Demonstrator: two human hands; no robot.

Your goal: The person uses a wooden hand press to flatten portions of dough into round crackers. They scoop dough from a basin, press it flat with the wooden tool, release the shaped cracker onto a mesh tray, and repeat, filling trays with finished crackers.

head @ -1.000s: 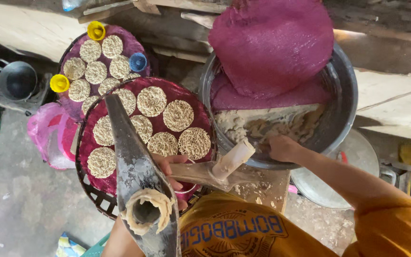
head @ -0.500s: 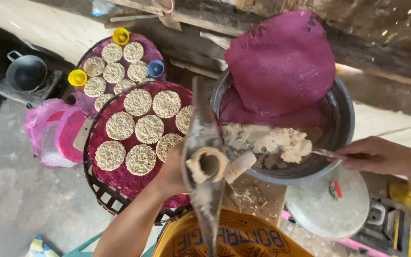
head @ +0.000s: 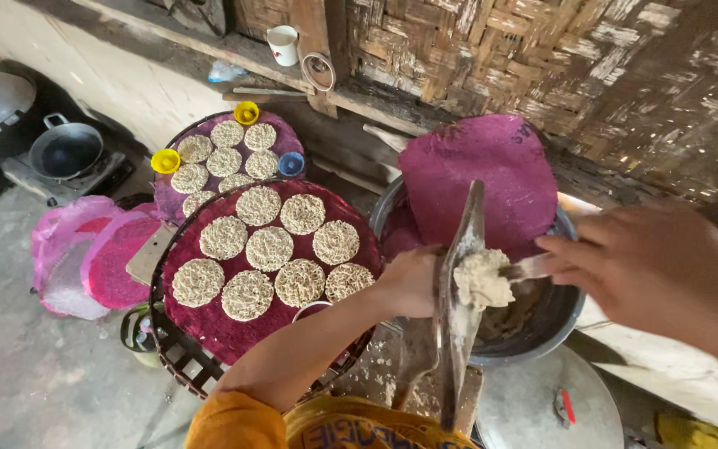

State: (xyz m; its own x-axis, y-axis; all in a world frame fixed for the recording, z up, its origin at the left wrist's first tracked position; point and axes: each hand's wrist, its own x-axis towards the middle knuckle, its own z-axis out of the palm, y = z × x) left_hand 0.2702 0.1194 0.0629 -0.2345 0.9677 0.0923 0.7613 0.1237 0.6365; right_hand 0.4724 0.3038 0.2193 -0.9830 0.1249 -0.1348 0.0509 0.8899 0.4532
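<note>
My left hand (head: 413, 283) grips a long grey metal press (head: 457, 316), held upright over the rim of a dark metal basin (head: 571, 320). My right hand (head: 658, 266) holds a small metal utensil (head: 529, 268) whose tip presses a pale lump of dough (head: 482, 278) against the press. A magenta cloth (head: 475, 179) covers the back half of the basin. Left of the press, a round wire tray (head: 168, 349) lined with magenta cloth carries several round noodle discs (head: 269, 248).
A second tray (head: 280, 137) of discs stands behind, with two yellow cups (head: 165, 160) and a blue cup (head: 291, 164) on its rim. A dark pot (head: 66, 150), pink plastic bags (head: 85, 258), a metal lid (head: 542, 407), a white cup (head: 282, 43) and a woven bamboo wall (head: 592, 75) surround them.
The view has tilted up toward the wall. My left hand has shifted the press right over the basin. My right hand has brought a lump of dough to it on the utensil.
</note>
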